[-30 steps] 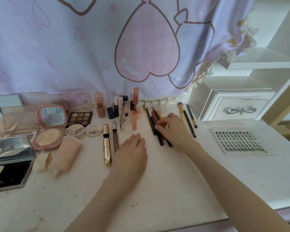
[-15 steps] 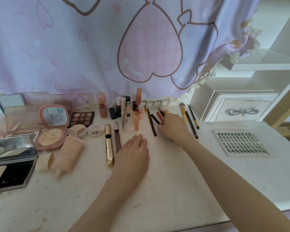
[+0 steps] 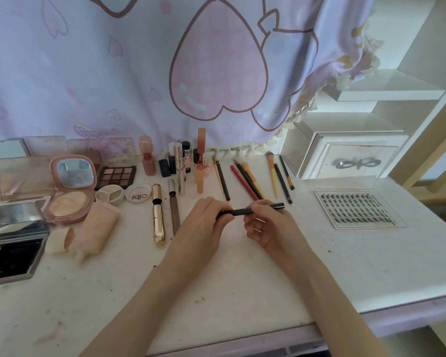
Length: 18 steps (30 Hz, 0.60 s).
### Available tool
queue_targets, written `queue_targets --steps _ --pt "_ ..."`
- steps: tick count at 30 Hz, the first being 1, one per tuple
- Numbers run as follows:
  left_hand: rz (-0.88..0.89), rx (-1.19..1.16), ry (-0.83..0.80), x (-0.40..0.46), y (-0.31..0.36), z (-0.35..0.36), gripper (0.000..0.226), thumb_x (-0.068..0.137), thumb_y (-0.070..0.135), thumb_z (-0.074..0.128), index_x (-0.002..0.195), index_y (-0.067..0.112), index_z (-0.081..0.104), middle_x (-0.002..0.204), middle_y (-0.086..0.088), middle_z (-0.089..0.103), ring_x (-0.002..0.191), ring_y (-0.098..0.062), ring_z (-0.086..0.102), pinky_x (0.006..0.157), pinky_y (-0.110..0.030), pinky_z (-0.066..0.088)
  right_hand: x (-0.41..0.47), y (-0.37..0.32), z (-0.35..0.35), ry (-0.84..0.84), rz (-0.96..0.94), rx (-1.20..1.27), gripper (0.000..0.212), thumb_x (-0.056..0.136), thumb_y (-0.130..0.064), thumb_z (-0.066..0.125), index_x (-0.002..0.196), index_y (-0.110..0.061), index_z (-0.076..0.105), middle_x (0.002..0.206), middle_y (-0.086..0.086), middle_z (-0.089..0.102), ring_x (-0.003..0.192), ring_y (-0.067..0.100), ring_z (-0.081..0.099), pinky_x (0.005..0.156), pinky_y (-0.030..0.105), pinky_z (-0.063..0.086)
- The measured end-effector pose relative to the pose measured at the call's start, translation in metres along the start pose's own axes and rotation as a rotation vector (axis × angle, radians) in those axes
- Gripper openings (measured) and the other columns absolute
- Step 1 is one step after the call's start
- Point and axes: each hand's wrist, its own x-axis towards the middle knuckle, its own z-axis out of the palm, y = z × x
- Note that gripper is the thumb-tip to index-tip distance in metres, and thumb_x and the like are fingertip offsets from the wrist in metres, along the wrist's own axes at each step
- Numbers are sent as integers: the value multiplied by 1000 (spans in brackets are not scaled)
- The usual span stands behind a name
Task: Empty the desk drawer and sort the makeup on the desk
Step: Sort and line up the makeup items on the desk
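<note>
A black makeup pencil (image 3: 240, 211) is held level just above the white desk (image 3: 242, 284), between both hands. My left hand (image 3: 204, 222) grips its left end and my right hand (image 3: 265, 225) pinches its right part, whose tip sticks out to the right. Behind them lie a row of pencils and brushes (image 3: 250, 180). A gold mascara tube (image 3: 158, 215) and a brown pencil (image 3: 174, 211) lie left of my left hand. Bottles and lip tubes (image 3: 183, 163) stand at the back.
Compacts and palettes crowd the left: a pink mirror compact (image 3: 67, 191), an eyeshadow palette (image 3: 116, 176), a beige tube (image 3: 93, 230), a silver case (image 3: 13, 243). A lash tray (image 3: 355, 210) lies right, before a white drawer box (image 3: 353, 158). A curtain (image 3: 165, 60) hangs behind.
My right hand has drawn a black pencil back from the row towards me. My left hand has lifted off the desk and taken the pencil's other end.
</note>
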Motion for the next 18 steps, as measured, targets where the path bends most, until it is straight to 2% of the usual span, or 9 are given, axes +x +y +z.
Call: queue_targets --steps 2,4,6,9,11,13,18 --pt "-65 -136 55 2 1 -6 8 91 17 53 97 16 59 85 14 51 81 -1 47 75 -6 36 -1 -3 -9 -21 14 7 21 92 -5 48 76 -3 61 63 10 58 58 18 47 54 24 40" --pt "-145 -300 93 3 4 -11 23 89 4 55 95 26 55 85 18 53 79 7 52 72 -4 38 -3 -6 -17 -46 -19 -130 22 92 0 47 79 -3 64 64 10 60 59 19 47 56 25 40" --pt "-173 -363 53 3 4 -13 35 88 1 55 92 35 51 80 17 55 74 9 53 68 -5 39 -7 -8 -20 -97 -111 -493 24 93 1 46 84 -9 66 66 4 63 59 14 52 58 24 42" --pt "-132 -283 -39 1 4 -12 33 87 6 59 88 38 52 81 17 59 78 4 55 70 -7 41 -10 -6 -17 -157 -323 -1132 14 94 -15 49 92 -20 62 72 -6 63 62 9 54 62 21 43" --pt "-86 -242 -59 1 6 -11 25 86 8 61 89 33 56 84 18 58 82 6 54 72 -6 40 -10 -1 -13 -206 -423 -1334 13 95 -25 50 98 -21 61 77 -5 62 67 11 55 63 22 42" --pt "-68 -248 -46 1 7 -10 24 86 7 61 91 30 56 85 18 57 83 7 54 74 -5 39 -9 6 -11 -212 -462 -1344 15 96 -28 48 99 -19 60 75 -6 58 64 7 52 60 18 39" --pt "-105 -320 -16 1 5 -12 35 89 3 54 90 38 51 79 15 58 79 1 57 73 -7 41 -8 20 -11 -122 -519 -1275 15 96 -27 47 93 -16 57 59 -8 47 49 9 41 50 21 31"
